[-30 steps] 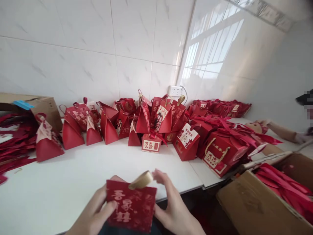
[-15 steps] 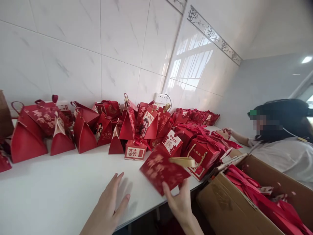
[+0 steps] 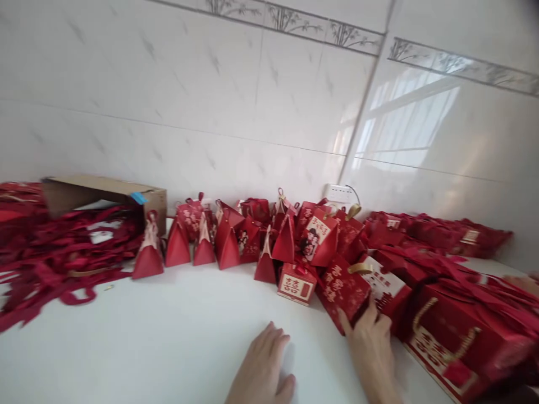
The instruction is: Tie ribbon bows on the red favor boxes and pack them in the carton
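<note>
"Thumb and fingers of the right hand [image 3: 373, 342] close on the lower corner of a red gift box [image 3: 343, 292], as the head camera sees it. Firmly, would you say?"

"How firmly, I can't tell. The thumb lies against the printed face, and the fingers are at the right-hand edge."

"And the left hand [image 3: 263, 367]?"

"It holds nothing. Its fingers point forward, close together, with the thumb held apart, over the white table [image 3: 168, 348]. Whether it touches the surface, I can't tell."

"Where exactly is the gift box?"

"Right of the middle, tilted, its gold ribbon loop [image 3: 361, 268] at the top. Just to its left sits a low box [image 3: 297, 287] with a cream label; just to its right, a white-fronted box [image 3: 391, 280]."

"What else is around?"

"Farther right, a larger box [image 3: 446, 317] with gold cord handles. Pointed red boxes [image 3: 147, 261] stand to the left, and beyond them a heap of dark red pieces [image 3: 84, 247] lies by a cardboard carton [image 3: 101, 184]."
</note>
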A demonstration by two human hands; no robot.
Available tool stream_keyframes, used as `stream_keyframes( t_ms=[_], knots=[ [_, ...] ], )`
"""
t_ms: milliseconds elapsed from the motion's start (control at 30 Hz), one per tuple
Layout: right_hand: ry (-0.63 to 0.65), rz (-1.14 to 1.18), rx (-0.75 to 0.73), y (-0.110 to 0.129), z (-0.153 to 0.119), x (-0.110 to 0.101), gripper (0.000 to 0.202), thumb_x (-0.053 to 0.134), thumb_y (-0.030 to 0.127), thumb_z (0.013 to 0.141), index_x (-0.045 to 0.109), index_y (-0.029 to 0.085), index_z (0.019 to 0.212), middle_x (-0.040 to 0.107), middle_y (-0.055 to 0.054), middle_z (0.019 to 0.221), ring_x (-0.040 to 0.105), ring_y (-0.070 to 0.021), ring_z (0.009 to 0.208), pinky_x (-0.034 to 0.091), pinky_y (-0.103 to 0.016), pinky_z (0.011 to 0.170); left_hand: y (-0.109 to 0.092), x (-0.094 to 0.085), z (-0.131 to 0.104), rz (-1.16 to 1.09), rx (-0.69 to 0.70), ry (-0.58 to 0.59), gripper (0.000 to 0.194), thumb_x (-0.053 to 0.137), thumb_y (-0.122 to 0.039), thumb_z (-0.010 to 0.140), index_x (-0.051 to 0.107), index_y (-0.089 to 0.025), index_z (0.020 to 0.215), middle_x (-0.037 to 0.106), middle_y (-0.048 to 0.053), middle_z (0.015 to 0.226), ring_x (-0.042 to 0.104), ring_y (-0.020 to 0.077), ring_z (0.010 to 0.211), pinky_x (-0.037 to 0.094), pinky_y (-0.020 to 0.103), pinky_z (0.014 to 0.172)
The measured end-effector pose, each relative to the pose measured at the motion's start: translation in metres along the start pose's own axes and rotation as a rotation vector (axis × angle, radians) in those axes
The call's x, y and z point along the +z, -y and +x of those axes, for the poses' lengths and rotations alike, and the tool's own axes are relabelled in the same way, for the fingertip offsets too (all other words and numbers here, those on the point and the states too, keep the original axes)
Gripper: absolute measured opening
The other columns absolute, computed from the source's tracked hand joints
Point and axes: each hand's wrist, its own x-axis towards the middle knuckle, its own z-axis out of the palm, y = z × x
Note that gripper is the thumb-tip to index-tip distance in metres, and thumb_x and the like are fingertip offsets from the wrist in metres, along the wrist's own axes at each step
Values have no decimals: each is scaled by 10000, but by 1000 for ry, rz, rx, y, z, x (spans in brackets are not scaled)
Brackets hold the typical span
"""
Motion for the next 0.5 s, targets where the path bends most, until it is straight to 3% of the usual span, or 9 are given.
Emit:
stream_keyframes(
  t_ms=[167,333,400,500],
  knots=[
    [57,-44,31,-1,4,-2,738,321,589,886,374,32,1367,509,-152,842,536,-256,415,394,-383,345,-3,-12,-5,-120,-41,62,624,516,-180,715,466,-92,1330,444,137,1443,255,268,1421,260,418,1168],
    [1,-41,23,-5,-3,-14,790,293,641,879,426,-3,1316,521,-180,887,466,-192,365,353,-348,320,-1,-7,-9,-128,-13,53,593,516,-178,728,473,-96,1314,461,135,1423,259,265,1418,251,414,1170],
    [-70,43,-12,-12,-7,-18,788,343,657,862,447,9,1297,533,-167,865,522,-228,458,379,-342,339,-2,-5,-8,-112,-19,46,602,526,-167,715,480,-89,1310,477,144,1407,270,279,1413,257,429,1167],
    [-207,223,-115,-35,-7,-29,649,460,597,849,527,62,1210,549,-138,823,599,-326,787,495,-381,513,-4,-5,-5,-89,-27,15,604,542,-145,686,513,-87,1286,510,155,1378,314,304,1392,286,454,1155]
  ],
)
